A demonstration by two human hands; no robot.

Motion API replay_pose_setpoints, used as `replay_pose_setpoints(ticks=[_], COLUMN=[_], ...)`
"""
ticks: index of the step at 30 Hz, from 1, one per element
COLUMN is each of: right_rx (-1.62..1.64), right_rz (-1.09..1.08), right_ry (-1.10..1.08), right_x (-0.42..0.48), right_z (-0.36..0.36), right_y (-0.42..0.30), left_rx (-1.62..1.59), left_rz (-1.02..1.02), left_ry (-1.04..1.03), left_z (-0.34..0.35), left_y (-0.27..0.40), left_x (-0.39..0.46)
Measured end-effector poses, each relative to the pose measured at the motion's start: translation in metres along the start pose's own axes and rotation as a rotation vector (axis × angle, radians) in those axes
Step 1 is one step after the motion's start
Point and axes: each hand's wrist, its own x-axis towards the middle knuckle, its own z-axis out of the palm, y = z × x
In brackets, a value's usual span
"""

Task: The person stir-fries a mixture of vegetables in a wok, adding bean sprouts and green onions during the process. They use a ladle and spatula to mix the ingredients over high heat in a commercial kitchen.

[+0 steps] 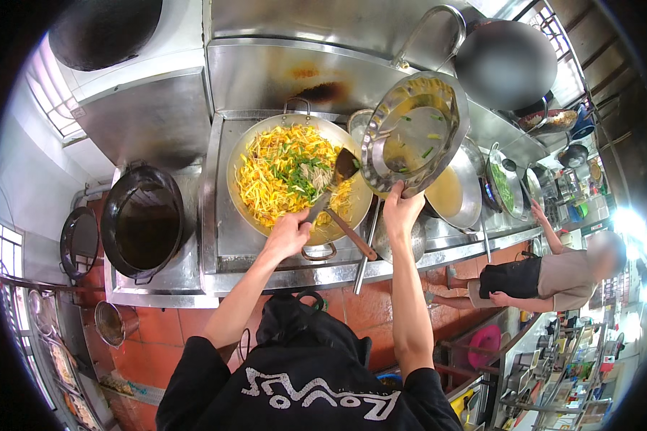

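Note:
My left hand (289, 236) is closed around the handle of a wok turner (346, 165), whose dark blade is raised over the wide metal pan (237, 207). In the pan lies a heap of yellow shredded food (267, 156), topped with cut green scallions (302, 188) and a small pile of pale strips (319, 176). My right hand (403, 210) grips the rim of a metal bowl with a fluted edge (418, 129), tilted beside the pan. A few green pieces and wet residue cling inside it. Another utensil's wooden handle (353, 236) rests across the pan's near rim.
At left stand black pans (143, 223) with dark contents. To the right are a perforated skimmer (401, 240), a wok of yellowish liquid (446, 196) and a pan of greens (501, 186). A faucet (431, 32) arches behind. A co-worker (544, 277) stands farther right along the stove.

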Motion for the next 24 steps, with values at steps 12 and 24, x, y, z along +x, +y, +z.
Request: replay_pose_setpoints(ticks=[12,24], right_rx=[-0.03,-0.062], right_rz=[-0.195,-0.091], right_ry=[0.118,0.114], right_x=[0.014,-0.018], right_z=[-0.002,0.005], right_y=[-0.004,0.017], left_rx=[0.073,-0.109], left_rz=[0.031,0.137], left_ry=[0.019,0.054], left_z=[0.01,0.008], left_y=[-0.011,0.041], left_x=[0.019,0.013])
